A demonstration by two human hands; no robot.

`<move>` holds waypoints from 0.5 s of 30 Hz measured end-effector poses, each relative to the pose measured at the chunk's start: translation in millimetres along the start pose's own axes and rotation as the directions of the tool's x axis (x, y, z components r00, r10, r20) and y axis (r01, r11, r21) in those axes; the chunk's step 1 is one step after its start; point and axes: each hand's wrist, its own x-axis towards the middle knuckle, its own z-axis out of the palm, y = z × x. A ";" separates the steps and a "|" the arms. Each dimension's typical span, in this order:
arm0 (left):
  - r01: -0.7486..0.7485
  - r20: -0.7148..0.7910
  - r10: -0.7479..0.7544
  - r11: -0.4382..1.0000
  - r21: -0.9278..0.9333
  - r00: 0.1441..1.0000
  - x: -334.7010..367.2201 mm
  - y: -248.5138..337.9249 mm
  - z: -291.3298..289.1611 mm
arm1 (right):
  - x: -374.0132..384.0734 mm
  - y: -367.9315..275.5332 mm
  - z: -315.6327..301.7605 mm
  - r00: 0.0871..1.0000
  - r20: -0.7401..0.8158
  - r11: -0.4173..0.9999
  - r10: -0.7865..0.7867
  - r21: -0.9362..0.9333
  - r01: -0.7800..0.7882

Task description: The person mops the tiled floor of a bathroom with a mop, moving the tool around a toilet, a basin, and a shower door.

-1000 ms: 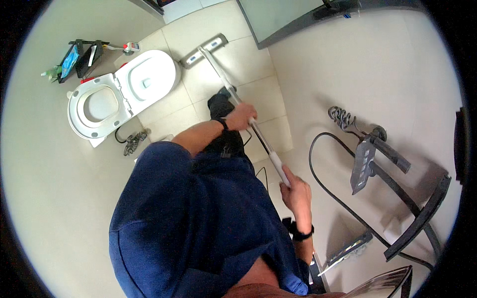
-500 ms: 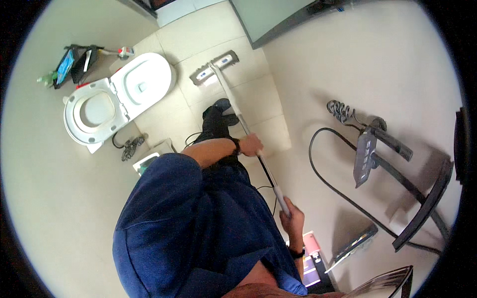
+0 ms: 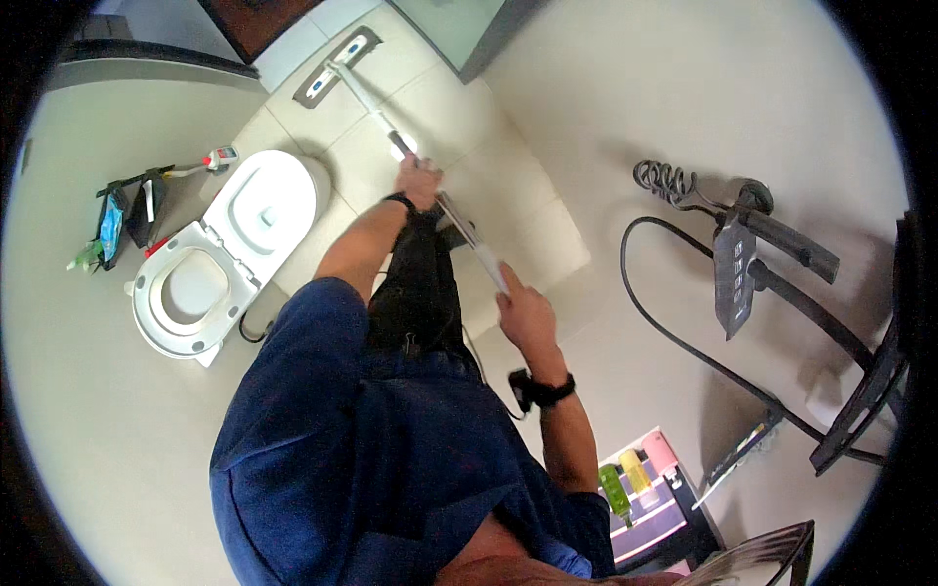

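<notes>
A flat mop's long pole [image 3: 467, 230] runs at a slant across the bathroom floor. My left hand [image 3: 418, 183] is wrapped round it partway down, with the arm stretched forward. Nearer my body, my right hand [image 3: 528, 314] grips the pole's upper end. At the far end, the wide mop head [image 3: 337, 66], grey-edged with a pale centre, lies flat on the tiles. To the left of the pole stands a white toilet [image 3: 277, 200], its lid and seat side swung away from the bowl.
Pale tiles [image 3: 498, 186] cover the floor. A black shower fixture [image 3: 738, 259] with a hose [image 3: 674, 361] is on the right wall. Bottles stand on a shelf [image 3: 653, 527] at lower right. A black wall rack [image 3: 147, 210] hangs left, and a glass panel [image 3: 440, 29] stands ahead.
The mop head has slid farther away and to the left. Both my hands have reached forward with the pole, and my view has shifted a little.
</notes>
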 end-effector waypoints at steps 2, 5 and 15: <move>-0.062 0.064 0.071 0.989 -0.135 0.995 -17.6 12.4 59.4 | -39.3 39.3 10.3 0.996 0.075 0.997 0.038 0.063 -0.043; -0.406 0.614 0.148 0.862 0.304 0.775 -43.8 161.3 84.4 | -146.0 81.6 9.1 0.966 0.109 0.952 0.235 0.175 -0.252; -0.649 0.597 0.599 0.742 -0.166 0.533 -117.3 235.6 105.4 | -251.2 75.5 -41.4 0.902 0.134 0.805 0.411 0.412 -0.428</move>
